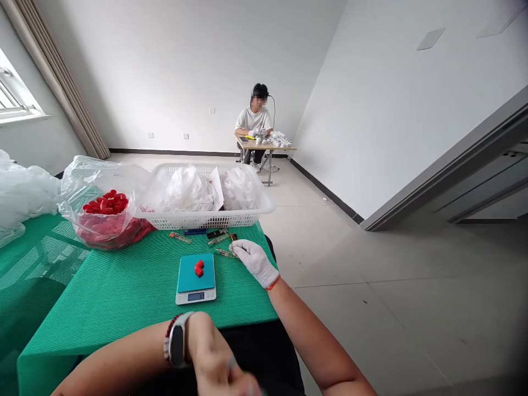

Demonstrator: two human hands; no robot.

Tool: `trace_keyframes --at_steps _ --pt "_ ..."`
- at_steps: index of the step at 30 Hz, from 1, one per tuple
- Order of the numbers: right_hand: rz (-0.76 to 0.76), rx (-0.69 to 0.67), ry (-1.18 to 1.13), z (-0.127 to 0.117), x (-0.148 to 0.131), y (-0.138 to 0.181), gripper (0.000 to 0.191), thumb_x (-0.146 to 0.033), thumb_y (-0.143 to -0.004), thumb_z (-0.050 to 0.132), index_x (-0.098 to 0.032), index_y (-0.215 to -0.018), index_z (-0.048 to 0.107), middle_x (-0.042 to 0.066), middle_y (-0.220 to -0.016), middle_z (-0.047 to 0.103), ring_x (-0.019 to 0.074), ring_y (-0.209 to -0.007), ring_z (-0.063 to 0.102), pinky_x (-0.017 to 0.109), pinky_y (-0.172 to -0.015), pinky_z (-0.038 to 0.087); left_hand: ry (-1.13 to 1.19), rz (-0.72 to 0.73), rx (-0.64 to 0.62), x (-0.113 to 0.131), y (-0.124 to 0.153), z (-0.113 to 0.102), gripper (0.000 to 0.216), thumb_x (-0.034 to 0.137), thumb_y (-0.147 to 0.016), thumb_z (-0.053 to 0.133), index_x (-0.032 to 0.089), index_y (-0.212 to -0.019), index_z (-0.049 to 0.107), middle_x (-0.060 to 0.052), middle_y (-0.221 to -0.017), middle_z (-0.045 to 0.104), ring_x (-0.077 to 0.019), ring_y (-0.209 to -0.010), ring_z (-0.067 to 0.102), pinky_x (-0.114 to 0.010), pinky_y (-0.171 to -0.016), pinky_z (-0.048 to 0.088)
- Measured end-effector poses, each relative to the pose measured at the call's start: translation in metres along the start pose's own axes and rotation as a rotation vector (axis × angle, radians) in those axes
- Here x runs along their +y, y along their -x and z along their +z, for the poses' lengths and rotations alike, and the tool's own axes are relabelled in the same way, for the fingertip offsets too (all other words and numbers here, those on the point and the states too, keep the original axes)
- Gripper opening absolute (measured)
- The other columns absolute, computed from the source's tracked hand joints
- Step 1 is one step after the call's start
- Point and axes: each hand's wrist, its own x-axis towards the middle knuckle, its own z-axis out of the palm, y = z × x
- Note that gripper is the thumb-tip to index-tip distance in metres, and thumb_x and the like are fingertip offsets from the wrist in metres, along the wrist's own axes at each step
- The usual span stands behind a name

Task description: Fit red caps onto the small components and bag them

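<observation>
My right hand (256, 262), in a white knit glove, is at the table's right edge with fingers pinched together. At its fingertips is a small black and yellow item (234, 237), its kind too small to make out. Close by lie several small lighter-like pieces (180, 237), some see-through, one blue and one black. My bare left hand (216, 355), with a smart band on its wrist, is low in front of me; its fingers are smeared by motion. A red elbow-shaped piece (199, 268) rests on a digital scale (196, 288) with a lit display.
A clear bag (82, 231) of red pieces stands at the left. Behind the scale is a white basket (206, 221) with plastic bags and a card inside. Green mesh cloth (136, 286) covers the table. Across the room, a person (254, 118) sits at a small table (268, 147).
</observation>
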Motion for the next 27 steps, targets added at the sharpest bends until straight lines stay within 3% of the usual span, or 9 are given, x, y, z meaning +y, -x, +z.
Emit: trace_keyframes --at_steps 1,3,5,9,12,15,20,24,27 --pt "-0.012 0.008 0.002 0.000 0.000 0.000 0.028 -0.036 -0.090 0.051 -0.019 -0.103 0.069 0.005 -0.099 0.069 0.0165 -0.088 0.063 0.029 -0.078 0.051 0.110 -0.149 -0.143 -0.009 0.013 0.008 0.022 0.048 -0.086 0.052 0.051 -0.103 0.065 0.005 -0.104 0.069 -0.0201 -0.094 0.065 -0.039 -0.070 0.057" --pt "-0.030 0.022 0.007 0.001 0.000 0.000 0.026 -0.035 -0.090 0.052 -0.019 -0.101 0.069 0.005 -0.099 0.070 0.0170 -0.090 0.063 0.030 -0.081 0.051 0.353 -0.553 -0.555 -0.028 0.039 0.015 0.016 0.034 -0.089 0.053 0.030 -0.094 0.068 -0.003 -0.094 0.070 -0.0170 -0.085 0.064 -0.032 -0.073 0.053" --pt "-0.030 0.025 0.021 0.001 0.000 0.000 0.025 -0.034 -0.090 0.052 -0.019 -0.101 0.069 0.005 -0.101 0.070 0.0176 -0.093 0.063 0.031 -0.084 0.051 0.429 -0.882 -0.796 -0.046 0.069 0.014 0.021 0.023 -0.095 0.046 0.021 -0.087 0.065 -0.004 -0.078 0.067 -0.0146 -0.070 0.060 -0.030 -0.070 0.050" --pt "-0.014 0.021 0.043 0.001 0.001 0.000 0.028 -0.036 -0.090 0.052 -0.018 -0.101 0.070 0.006 -0.102 0.070 0.0188 -0.093 0.063 0.032 -0.084 0.051 0.405 -1.361 -0.913 -0.056 0.127 -0.004 0.036 0.034 -0.097 0.044 0.017 -0.071 0.062 -0.003 -0.063 0.061 -0.0154 -0.062 0.055 -0.028 -0.062 0.043" --pt "0.007 0.026 0.065 0.002 0.002 0.001 0.030 -0.038 -0.090 0.051 -0.019 -0.103 0.070 0.006 -0.101 0.069 0.0195 -0.093 0.063 0.033 -0.082 0.051 0.477 -1.658 -0.859 -0.044 0.148 -0.015 0.046 0.038 -0.099 0.037 0.016 -0.067 0.061 -0.002 -0.058 0.059 -0.0129 -0.056 0.053 -0.024 -0.057 0.040" --pt "0.004 0.058 0.117 0.002 0.001 0.003 0.030 -0.039 -0.090 0.051 -0.020 -0.105 0.069 0.006 -0.102 0.069 0.0204 -0.094 0.063 0.034 -0.082 0.051 0.665 -1.694 -0.922 -0.030 0.148 -0.012 0.043 0.042 -0.097 0.040 0.016 -0.072 0.063 -0.001 -0.062 0.061 -0.0129 -0.056 0.053 -0.024 -0.057 0.038" --pt "-0.161 0.084 0.334 0.001 -0.008 0.005 0.024 -0.034 -0.092 0.050 -0.024 -0.102 0.069 0.005 -0.103 0.069 0.0212 -0.097 0.063 0.035 -0.087 0.049 0.789 -1.501 -1.113 -0.019 0.138 0.000 0.035 0.051 -0.086 0.057 0.018 -0.081 0.067 -0.004 -0.072 0.063 -0.0170 -0.066 0.056 -0.026 -0.057 0.035" --pt "-0.297 -0.016 0.601 0.008 -0.015 0.005 0.021 -0.032 -0.091 0.054 -0.024 -0.105 0.068 0.007 -0.106 0.068 0.0238 -0.098 0.060 0.037 -0.088 0.045 0.819 -1.463 -1.144 -0.018 0.137 0.000 0.034 0.051 -0.082 0.061 0.018 -0.077 0.066 -0.004 -0.074 0.063 -0.0180 -0.070 0.057 -0.025 -0.058 0.036" --pt "-0.304 -0.054 0.793 0.019 -0.018 0.003 0.023 -0.033 -0.089 0.058 -0.023 -0.108 0.067 0.009 -0.103 0.068 0.0261 -0.095 0.058 0.037 -0.083 0.042 0.846 -1.492 -1.146 -0.019 0.136 -0.001 0.032 0.049 -0.081 0.064 0.018 -0.072 0.066 -0.003 -0.073 0.063 -0.0173 -0.070 0.057 -0.025 -0.058 0.035"
